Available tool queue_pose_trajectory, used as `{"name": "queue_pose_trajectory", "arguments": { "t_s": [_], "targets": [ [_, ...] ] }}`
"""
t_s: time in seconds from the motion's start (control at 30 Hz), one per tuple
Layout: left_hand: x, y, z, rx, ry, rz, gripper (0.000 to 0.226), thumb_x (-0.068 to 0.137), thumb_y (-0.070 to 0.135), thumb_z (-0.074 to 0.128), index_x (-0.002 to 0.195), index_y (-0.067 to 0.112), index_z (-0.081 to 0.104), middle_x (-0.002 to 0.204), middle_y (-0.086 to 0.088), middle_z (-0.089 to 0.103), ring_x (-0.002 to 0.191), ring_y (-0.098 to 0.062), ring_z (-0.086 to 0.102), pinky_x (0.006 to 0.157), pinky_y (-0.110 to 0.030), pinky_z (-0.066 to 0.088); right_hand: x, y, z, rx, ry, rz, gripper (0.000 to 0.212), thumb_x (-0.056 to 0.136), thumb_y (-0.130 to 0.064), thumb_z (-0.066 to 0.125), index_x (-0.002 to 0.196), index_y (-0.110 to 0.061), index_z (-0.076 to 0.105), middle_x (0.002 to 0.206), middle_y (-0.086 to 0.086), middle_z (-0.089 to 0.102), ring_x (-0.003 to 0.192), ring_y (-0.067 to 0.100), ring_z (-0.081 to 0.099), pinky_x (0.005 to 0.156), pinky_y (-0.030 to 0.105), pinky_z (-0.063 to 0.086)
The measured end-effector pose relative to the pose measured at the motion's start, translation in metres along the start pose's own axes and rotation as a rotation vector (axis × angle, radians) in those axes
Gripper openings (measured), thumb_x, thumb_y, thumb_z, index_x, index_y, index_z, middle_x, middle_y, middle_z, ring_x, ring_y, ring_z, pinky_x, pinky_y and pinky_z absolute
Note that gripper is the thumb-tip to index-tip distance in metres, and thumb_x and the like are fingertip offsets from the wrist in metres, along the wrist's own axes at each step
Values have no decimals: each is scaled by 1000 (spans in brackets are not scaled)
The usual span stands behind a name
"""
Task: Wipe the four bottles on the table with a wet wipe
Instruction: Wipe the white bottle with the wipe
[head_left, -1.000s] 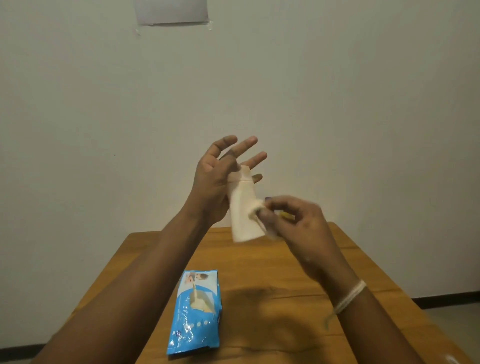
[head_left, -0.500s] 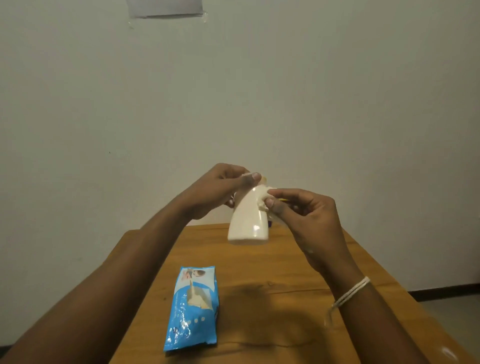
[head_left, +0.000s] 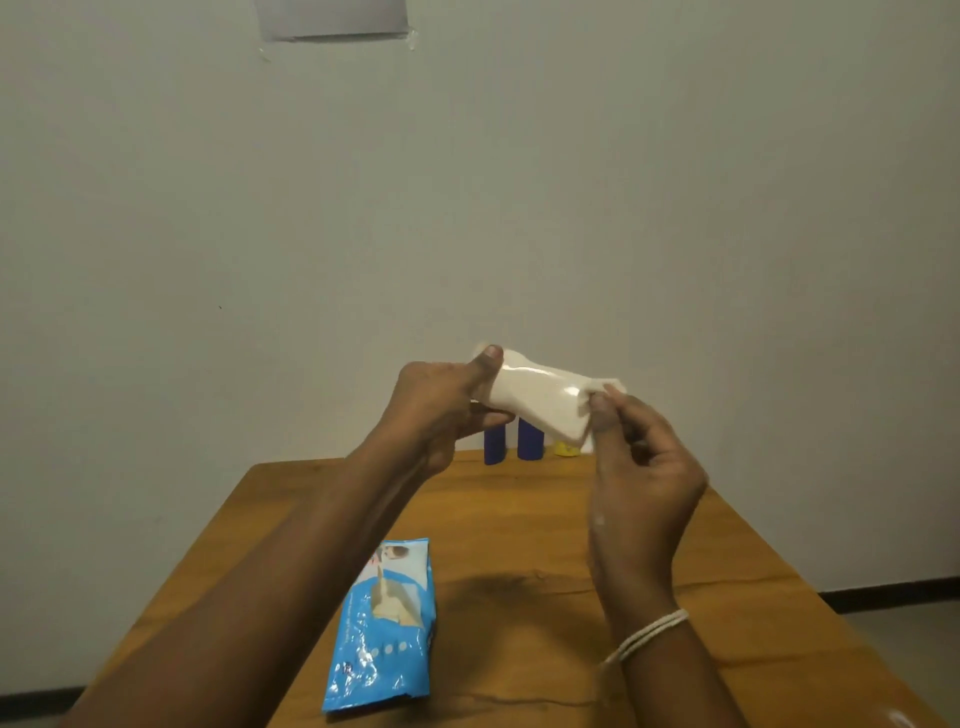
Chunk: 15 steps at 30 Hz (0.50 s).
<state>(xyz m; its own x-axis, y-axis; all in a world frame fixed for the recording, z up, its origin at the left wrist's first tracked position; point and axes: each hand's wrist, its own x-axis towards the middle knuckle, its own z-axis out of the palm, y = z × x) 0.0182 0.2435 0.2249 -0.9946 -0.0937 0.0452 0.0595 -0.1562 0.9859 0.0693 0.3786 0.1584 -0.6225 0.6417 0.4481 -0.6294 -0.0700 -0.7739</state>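
Observation:
My left hand (head_left: 441, 410) grips the neck end of a white bottle (head_left: 535, 400), which lies almost sideways in the air above the table's far end. My right hand (head_left: 639, 467) pinches a white wet wipe (head_left: 597, 400) against the bottle's wide base end. Behind the bottle, two blue bottles (head_left: 494, 441) (head_left: 530, 440) stand upright at the far edge of the wooden table (head_left: 545, 525). A yellow bottle (head_left: 565, 448) beside them is mostly hidden by the white one.
A blue pack of wet wipes (head_left: 384, 623) lies on the near left part of the table. A plain wall stands right behind the table's far edge. A dark skirting strip and floor show at the lower right.
The white bottle went from upright to tipped nearly sideways. My left hand closed from spread fingers onto its neck. My right hand slid the wipe toward the base. The bottles behind came into view.

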Motion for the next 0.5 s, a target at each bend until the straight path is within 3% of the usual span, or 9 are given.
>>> {"name": "queue_pose_trajectory", "arguments": {
  "t_s": [0.1, 0.23, 0.37, 0.5],
  "targets": [
    [-1, -4, 0, -29, 44, 59, 40, 89, 22, 74, 114, -6, 59, 99, -14, 65, 87, -33, 74, 74, -42, 64, -16, 12, 1, -25, 24, 54, 22, 83, -20, 74, 105, -20, 75, 107, -3, 75, 104, 9, 70, 68, 14, 58],
    [-7, -8, -7, 88, -25, 119, 38, 89, 22, 74, 113, -6, 65, 107, -20, 69, 89, -30, 75, 68, -37, 64, 1, 10, 0, 43, 39, 152, 18, 85, -20, 74, 103, -20, 75, 101, -2, 76, 98, 10, 71, 64, 12, 55],
    [-12, -4, -10, 196, -75, 284, 33, 89, 21, 75, 113, 0, 68, 103, -15, 73, 89, -24, 76, 67, -37, 64, 12, 5, -6, -89, -69, 95, 24, 87, -24, 73, 109, -16, 75, 102, -7, 74, 97, 6, 70, 66, 14, 57],
    [-9, -1, -20, 286, -130, 332, 29, 88, 20, 76, 111, 4, 70, 104, -12, 74, 93, -26, 75, 69, -42, 65, -3, 19, -24, -125, -127, 156, 22, 85, -23, 74, 107, -20, 76, 99, -10, 76, 95, 2, 70, 71, 19, 61]
  ]
}}
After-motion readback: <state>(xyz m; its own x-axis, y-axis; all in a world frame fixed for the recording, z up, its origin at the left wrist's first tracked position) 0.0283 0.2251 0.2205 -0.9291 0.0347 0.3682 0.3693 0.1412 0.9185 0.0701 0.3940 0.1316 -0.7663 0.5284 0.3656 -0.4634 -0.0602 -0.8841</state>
